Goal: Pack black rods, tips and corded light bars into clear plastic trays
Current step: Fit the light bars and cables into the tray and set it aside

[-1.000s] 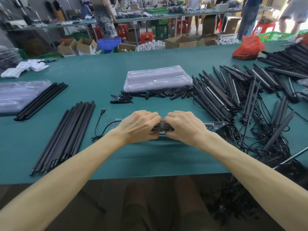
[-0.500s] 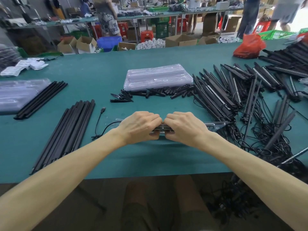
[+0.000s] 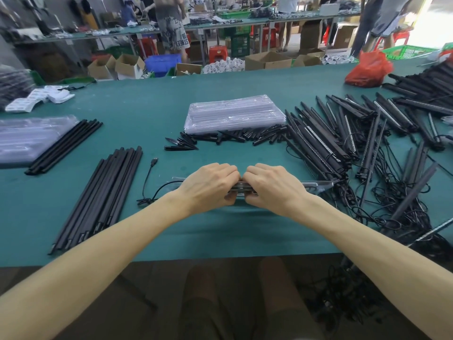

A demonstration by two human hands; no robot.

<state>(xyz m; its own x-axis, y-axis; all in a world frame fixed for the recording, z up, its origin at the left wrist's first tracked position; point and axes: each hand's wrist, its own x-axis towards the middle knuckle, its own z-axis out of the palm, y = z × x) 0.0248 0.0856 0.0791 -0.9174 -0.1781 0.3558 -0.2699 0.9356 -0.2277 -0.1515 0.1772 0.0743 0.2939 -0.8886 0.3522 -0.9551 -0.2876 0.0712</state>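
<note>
**Item 1 — clear plastic tray**. It lies flat on the green table, straight in front of you and near the front edge. Your left hand and right hand sit side by side on its middle, knuckles almost touching. Your fingers curl over the tray and your thumbs meet its near edge, so both hands grip it. Only its right end and a sliver at the left show past your hands. Dark parts lie in it between your hands; you cannot tell which kind.

**Item 2 — cord**. It leaves the tray's left end, and its plug rests on the table beyond your left wrist.

**Item 3 — black rods**. One bundle lies just left of the cord. A second bundle lies farther left, against a wrapped stack of trays.

**Item 4 — stack of clear trays**. It stands at table centre, well beyond your hands.

**Item 5 — tips**. These pointed pieces lie at the stack's front left corner, with short black pieces strewn along its front.

**Item 6 — corded light bars**. They are heaped to your right, cords tangled, and the nearest reach the tray's right end.

**Writing.** The printed shorts of a person in the background show letters that look like "STREE". The labels on the white packets at far left are too small to read.
</note>
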